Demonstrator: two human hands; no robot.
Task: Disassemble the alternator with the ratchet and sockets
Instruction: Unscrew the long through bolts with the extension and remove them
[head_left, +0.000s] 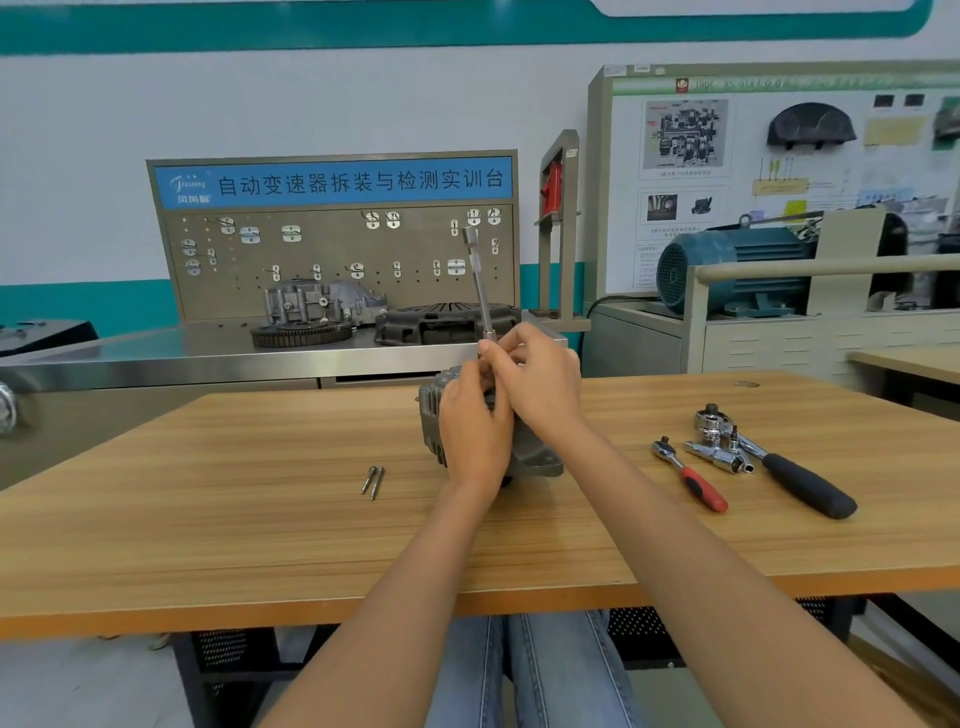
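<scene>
The grey alternator (535, 457) stands on the wooden table (208, 519), mostly hidden behind my hands. A long metal extension bar (480, 283) rises upright from its top. My right hand (540, 379) curls its fingers around the bar's lower end. My left hand (475, 431) lies against the alternator's front, fingertips curled up at the bar's base beside the right hand. Two removed bolts (373, 480) lie to the left. A red-handled ratchet (691, 475), a black-handled ratchet (789, 470) and chrome sockets (719, 452) lie to the right.
A steel bench behind the table carries a gear ring (301, 332), a grey housing (317, 301) and a black clutch cover (441, 322) before a pegboard (337, 249). A blue motor (727, 270) sits on a cabinet at right.
</scene>
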